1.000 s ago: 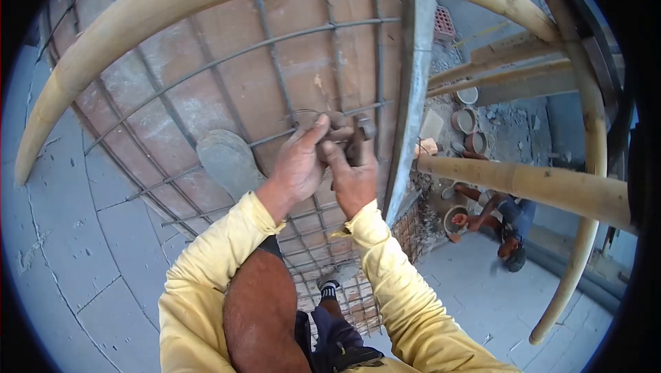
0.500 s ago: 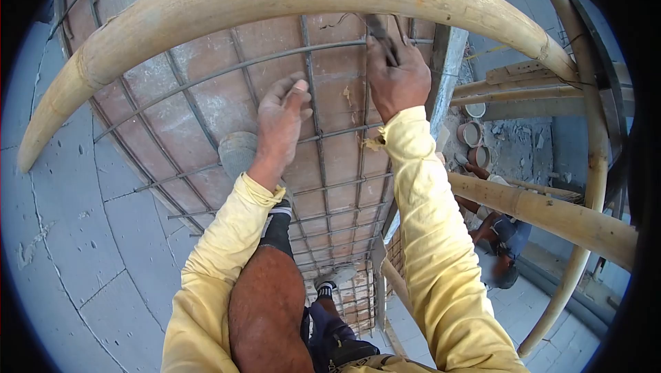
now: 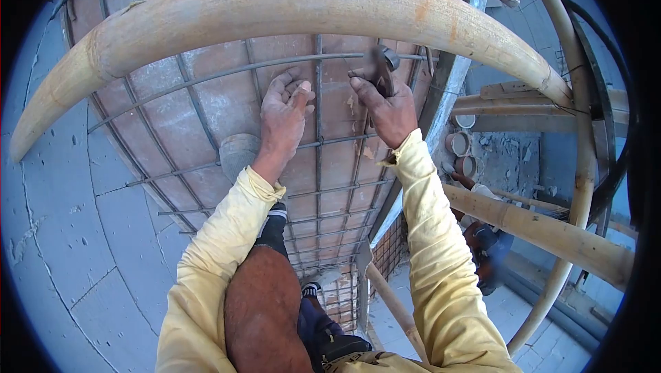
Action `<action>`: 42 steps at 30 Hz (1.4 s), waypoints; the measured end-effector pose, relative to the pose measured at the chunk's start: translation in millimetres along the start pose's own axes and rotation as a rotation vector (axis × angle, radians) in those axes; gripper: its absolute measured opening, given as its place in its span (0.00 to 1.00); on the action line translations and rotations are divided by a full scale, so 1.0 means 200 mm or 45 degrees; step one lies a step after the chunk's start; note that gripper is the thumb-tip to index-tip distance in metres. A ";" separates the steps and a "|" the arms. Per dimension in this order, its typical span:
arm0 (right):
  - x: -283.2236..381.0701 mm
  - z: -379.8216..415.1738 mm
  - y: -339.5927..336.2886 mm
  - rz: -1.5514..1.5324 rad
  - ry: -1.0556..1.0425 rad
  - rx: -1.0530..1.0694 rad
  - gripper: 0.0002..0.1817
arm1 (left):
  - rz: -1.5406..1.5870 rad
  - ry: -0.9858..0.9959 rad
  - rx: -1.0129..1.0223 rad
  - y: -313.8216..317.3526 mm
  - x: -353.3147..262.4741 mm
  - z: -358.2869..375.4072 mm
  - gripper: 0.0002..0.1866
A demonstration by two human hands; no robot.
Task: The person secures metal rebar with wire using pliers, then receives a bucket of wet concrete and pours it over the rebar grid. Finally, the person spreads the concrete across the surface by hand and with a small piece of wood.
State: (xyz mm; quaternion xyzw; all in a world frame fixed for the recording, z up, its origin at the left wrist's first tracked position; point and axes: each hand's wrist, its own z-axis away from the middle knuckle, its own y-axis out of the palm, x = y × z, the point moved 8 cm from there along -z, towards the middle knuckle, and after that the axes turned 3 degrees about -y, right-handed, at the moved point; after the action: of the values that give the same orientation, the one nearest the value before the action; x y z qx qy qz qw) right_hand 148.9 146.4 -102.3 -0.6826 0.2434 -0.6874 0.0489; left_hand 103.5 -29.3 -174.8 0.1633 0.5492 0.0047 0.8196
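My right hand (image 3: 390,110) is closed around a dark metal hand tool (image 3: 387,73) with a rounded, blurred head that points up. The tool is just in front of the steel rebar grid (image 3: 319,108), near a horizontal bar. My left hand (image 3: 284,111) is raised left of a vertical bar, its fingers curled and its thumb against them; whether anything thin is between them I cannot make out. A thick bamboo pole (image 3: 275,1) crosses above both hands. My foot (image 3: 239,153) rests on the grid under my left wrist.
Brown formwork panel (image 3: 213,101) backs the rebar, edged at right by a metal beam (image 3: 447,91). Grey block wall (image 3: 69,235) stands at left. Bamboo scaffold poles (image 3: 537,225) run at right; below them are a co-worker (image 3: 485,246) and several buckets (image 3: 457,143).
My right hand has come down from beside the bamboo pole, bringing the tool's head into view below it. My left hand stays curled in nearly the same place. The view has shifted slightly.
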 end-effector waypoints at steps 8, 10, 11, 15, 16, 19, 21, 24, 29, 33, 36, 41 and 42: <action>0.08 0.03 0.11 0.275 -0.250 0.108 0.12 | -0.001 0.032 0.037 0.02 0.01 -0.02 0.26; 0.04 -0.01 0.06 0.090 -0.099 0.112 0.13 | -0.005 0.009 0.003 0.02 0.00 -0.01 0.26; 0.01 -0.03 0.03 -0.001 -0.023 0.119 0.14 | -0.038 0.033 0.001 0.02 0.00 -0.01 0.26; -0.05 -0.06 0.05 -0.145 0.099 0.290 0.17 | -0.127 0.126 0.017 0.02 0.00 -0.04 0.26; -0.06 -0.05 0.05 -0.231 0.149 0.247 0.19 | -0.137 0.151 0.017 0.02 0.00 -0.04 0.26; -0.03 0.01 0.08 -0.505 0.229 0.139 0.26 | -0.213 0.201 0.006 0.02 -0.02 -0.03 0.26; -0.10 0.05 0.16 -0.765 0.311 0.205 0.27 | -0.220 0.198 0.001 0.01 -0.03 -0.03 0.26; -0.15 0.12 0.24 -1.269 0.519 0.180 0.29 | -0.184 0.175 0.024 0.02 -0.02 -0.04 0.26; -0.23 0.12 0.20 -1.207 0.618 0.119 0.26 | -0.159 0.140 0.024 0.00 -0.02 -0.03 0.26; -0.16 0.07 0.11 -0.471 0.358 0.101 0.20 | -0.088 0.100 0.004 0.03 -0.05 -0.01 0.24; -0.11 0.08 0.12 -0.117 0.257 0.167 0.19 | -0.077 0.098 -0.010 0.02 -0.04 -0.01 0.23; -0.01 0.01 0.07 0.122 0.308 0.384 0.18 | -0.237 0.192 -0.053 0.00 -0.03 -0.03 0.23; -0.01 -0.01 0.05 0.121 0.259 0.352 0.17 | -0.258 0.209 -0.062 0.01 -0.03 -0.03 0.23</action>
State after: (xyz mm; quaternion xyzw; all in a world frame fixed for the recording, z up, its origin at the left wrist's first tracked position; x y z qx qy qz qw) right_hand 144.8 138.4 -108.1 -0.5841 0.1822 -0.7767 0.1497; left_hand 96.2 -28.1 -170.4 0.0861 0.6277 -0.0513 0.7719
